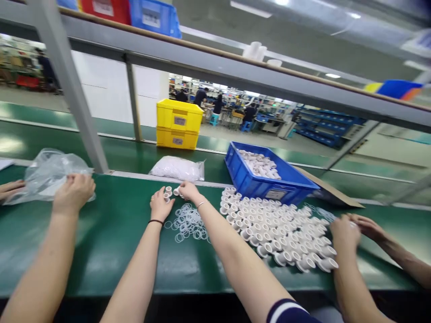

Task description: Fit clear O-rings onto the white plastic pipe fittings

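Observation:
My left hand [160, 205], with a dark band at its wrist, curls its fingers around a couple of small white flanged plastic sleeves [167, 196] on the green work surface. Just to its right, my right hand [190, 192], wearing a thin bracelet, pinches another white plastic sleeve [176, 191]; the fingers partly hide it. A loose pile of thin translucent rings [190, 222] lies between my forearms. Many more white sleeves [276, 224] stand in rows to the right of my right arm.
A blue bin [274, 190] of white parts stands behind the rows. A filled plastic bag [177, 168] and stacked yellow crates [178, 128] are beyond my hands. One co-worker's hand [74, 190] handles a clear bag [50, 172] at left; another's hands [346, 231] work at right.

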The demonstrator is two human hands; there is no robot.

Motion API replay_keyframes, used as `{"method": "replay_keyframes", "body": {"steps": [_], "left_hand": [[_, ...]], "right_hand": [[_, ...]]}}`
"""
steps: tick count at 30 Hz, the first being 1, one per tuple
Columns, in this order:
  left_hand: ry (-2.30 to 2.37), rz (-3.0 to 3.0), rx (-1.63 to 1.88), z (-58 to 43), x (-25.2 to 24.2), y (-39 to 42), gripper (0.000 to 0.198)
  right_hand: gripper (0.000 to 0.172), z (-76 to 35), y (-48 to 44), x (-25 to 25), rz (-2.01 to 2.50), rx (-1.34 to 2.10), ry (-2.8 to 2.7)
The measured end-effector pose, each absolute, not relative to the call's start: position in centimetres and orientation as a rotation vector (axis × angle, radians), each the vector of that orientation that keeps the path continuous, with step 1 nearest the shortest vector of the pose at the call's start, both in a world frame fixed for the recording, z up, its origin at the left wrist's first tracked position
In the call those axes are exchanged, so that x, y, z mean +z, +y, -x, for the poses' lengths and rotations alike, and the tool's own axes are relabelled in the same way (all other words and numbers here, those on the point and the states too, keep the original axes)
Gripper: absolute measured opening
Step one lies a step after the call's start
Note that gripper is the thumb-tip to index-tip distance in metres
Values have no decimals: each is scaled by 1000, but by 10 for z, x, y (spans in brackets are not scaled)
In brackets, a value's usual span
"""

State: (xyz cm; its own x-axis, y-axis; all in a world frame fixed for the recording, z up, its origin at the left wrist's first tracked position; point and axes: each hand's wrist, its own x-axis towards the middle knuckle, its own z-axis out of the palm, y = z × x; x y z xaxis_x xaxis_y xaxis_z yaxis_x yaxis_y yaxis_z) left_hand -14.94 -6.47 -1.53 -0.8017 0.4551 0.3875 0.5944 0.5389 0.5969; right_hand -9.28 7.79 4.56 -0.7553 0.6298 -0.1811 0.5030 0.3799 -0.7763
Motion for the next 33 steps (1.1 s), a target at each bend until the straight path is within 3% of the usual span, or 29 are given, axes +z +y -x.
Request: {"method": "replay_keyframes", "body": {"steps": [19, 23, 33], "left_hand": [[-2671, 876, -1120, 150, -10, -63, 73], [-2677, 890, -1119, 149, -11, -64, 74], [-2646, 906, -1136, 153, -14, -63, 72]], "right_hand": [[24, 58, 123, 41, 994, 1841, -1787], [20, 51, 125, 35, 963, 1752, -1839], [53, 51, 120, 26, 775, 1075, -2307]]}}
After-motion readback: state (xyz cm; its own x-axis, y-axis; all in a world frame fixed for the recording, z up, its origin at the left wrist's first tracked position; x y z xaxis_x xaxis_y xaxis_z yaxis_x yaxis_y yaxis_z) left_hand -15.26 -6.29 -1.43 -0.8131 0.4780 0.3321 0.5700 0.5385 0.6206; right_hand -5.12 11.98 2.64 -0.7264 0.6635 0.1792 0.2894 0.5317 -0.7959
